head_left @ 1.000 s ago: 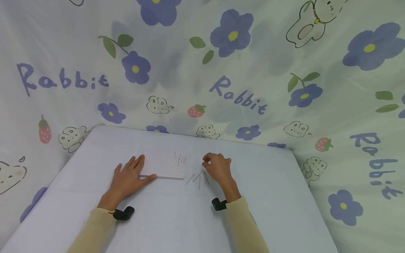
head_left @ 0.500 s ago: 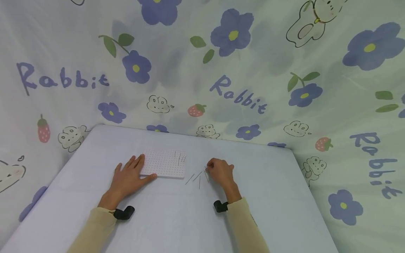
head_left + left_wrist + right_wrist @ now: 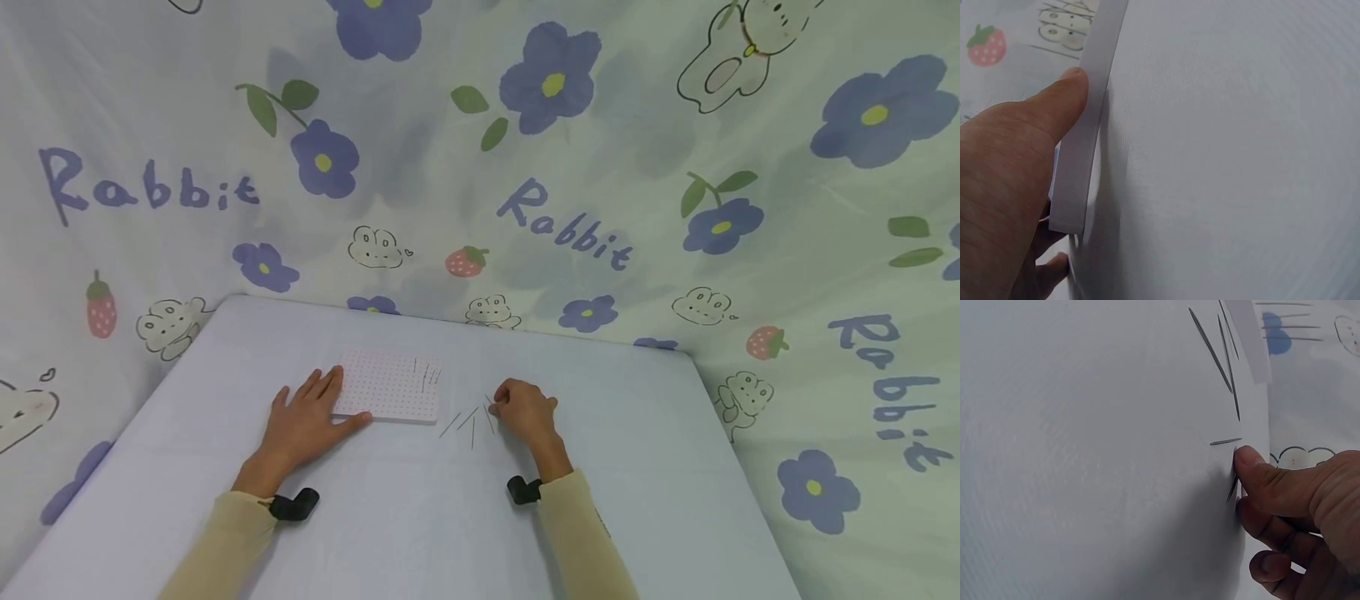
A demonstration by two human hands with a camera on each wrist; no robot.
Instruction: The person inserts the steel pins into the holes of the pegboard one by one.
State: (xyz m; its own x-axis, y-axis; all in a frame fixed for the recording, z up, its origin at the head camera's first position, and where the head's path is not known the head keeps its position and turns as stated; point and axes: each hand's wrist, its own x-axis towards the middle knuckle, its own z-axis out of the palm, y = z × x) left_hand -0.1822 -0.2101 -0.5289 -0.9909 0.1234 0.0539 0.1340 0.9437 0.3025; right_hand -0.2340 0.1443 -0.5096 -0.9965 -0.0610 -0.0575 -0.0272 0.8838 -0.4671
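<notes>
A white pegboard (image 3: 382, 398) with rows of small holes lies left of centre in the head view. My left hand (image 3: 300, 421) rests at its left end, fingers spread, the thumb (image 3: 1066, 103) lying along the near side edge. Several thin dark needles (image 3: 1211, 353) lie on the table to the board's right. Over the rightmost of them is my right hand (image 3: 525, 410), fingers bent, thumb tip (image 3: 1250, 457) and forefinger right at a needle (image 3: 1232, 489). I cannot tell whether they pinch it. Another needle (image 3: 1225, 442) lies just beyond the thumb tip.
Several needles (image 3: 425, 382) stand up from the board's far right corner. A white cloth covers the table (image 3: 420, 517). Behind it hangs a curtain (image 3: 420, 183) printed with flowers and rabbits. Each wrist wears a black camera (image 3: 295, 505).
My right hand has come slightly down and to the right, onto the rightmost needles, and its thumb has shifted toward the near side. The left hand and the board have stayed still.
</notes>
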